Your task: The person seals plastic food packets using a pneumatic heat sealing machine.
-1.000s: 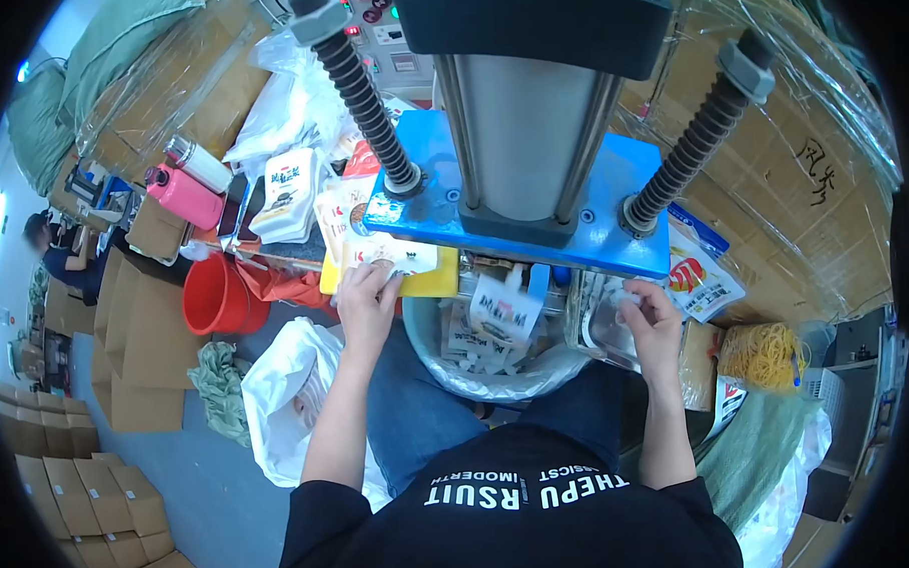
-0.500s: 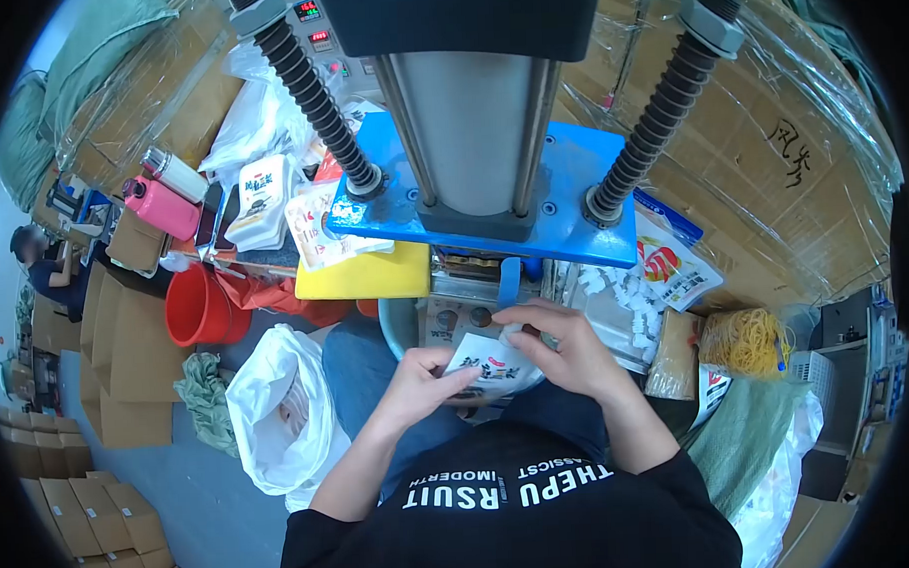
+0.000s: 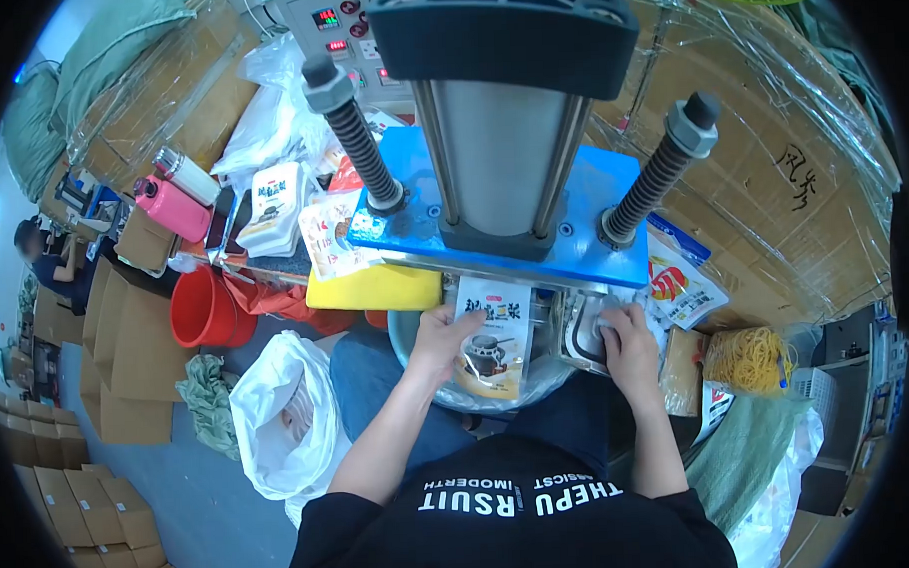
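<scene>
My left hand point(image 3: 442, 343) grips the left edge of a printed packaging pouch point(image 3: 493, 361), thumb across its front. The pouch hangs with its top edge under the blue plate point(image 3: 574, 263) of a press, and its printing shows a dark pot. To the right, my right hand point(image 3: 632, 350) is at a metal tray point(image 3: 577, 352) by small white pieces. Its fingers are bent together, and what they hold, if anything, is hidden. Below the pouch is a round tub point(image 3: 402, 331) with clear plastic at its rim.
The press's grey cylinder point(image 3: 500, 152) stands ahead. On the left are a yellow block point(image 3: 375, 288), stacked pouches point(image 3: 272, 205), a pink bottle point(image 3: 175, 209), a red bucket point(image 3: 203, 311) and a white sack point(image 3: 264, 431). Yellow rubber bands point(image 3: 748, 361) lie right. Another person point(image 3: 58, 266) sits far left.
Both hands held the pouch over my lap; now my left hand alone has it, raised to the press and upright. My right hand has moved right to the tray. The view has shifted slightly.
</scene>
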`<state>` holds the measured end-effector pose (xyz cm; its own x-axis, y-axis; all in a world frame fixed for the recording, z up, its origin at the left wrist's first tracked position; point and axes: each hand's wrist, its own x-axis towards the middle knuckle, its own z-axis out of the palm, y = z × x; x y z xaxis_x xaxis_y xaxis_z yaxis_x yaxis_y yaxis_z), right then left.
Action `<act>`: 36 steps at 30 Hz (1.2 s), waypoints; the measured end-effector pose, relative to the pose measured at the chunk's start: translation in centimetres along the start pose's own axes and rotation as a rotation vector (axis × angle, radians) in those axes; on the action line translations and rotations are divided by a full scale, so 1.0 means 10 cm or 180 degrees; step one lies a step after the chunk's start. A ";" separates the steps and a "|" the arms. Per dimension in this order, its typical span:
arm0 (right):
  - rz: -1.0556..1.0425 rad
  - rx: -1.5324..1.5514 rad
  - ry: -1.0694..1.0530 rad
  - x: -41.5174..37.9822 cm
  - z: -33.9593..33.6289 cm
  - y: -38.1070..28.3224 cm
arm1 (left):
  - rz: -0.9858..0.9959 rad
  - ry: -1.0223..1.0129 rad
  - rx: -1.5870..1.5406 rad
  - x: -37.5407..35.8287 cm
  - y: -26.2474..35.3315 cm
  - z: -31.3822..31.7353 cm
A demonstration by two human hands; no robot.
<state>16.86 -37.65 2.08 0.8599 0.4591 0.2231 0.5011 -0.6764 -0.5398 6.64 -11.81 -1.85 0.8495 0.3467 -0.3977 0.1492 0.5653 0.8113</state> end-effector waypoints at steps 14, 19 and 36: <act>-0.0177 0.1077 0.0377 0.16 0.00 0.14 | 0.2870 0.0736 0.5126 -0.38 0.50 -0.91; 0.0716 0.3096 -0.0031 0.16 0.16 0.03 | 0.3310 0.1098 0.4728 -0.19 0.65 -0.80; -0.0478 0.2430 -0.1272 0.16 0.04 -0.84 | -0.0115 -0.0775 0.1308 -0.78 0.21 0.12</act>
<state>14.00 -31.04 6.65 0.6200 0.7766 0.1115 0.2816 -0.0877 -0.9555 0.93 -14.24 3.46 0.9266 0.1190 -0.3568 0.3270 0.2138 0.9205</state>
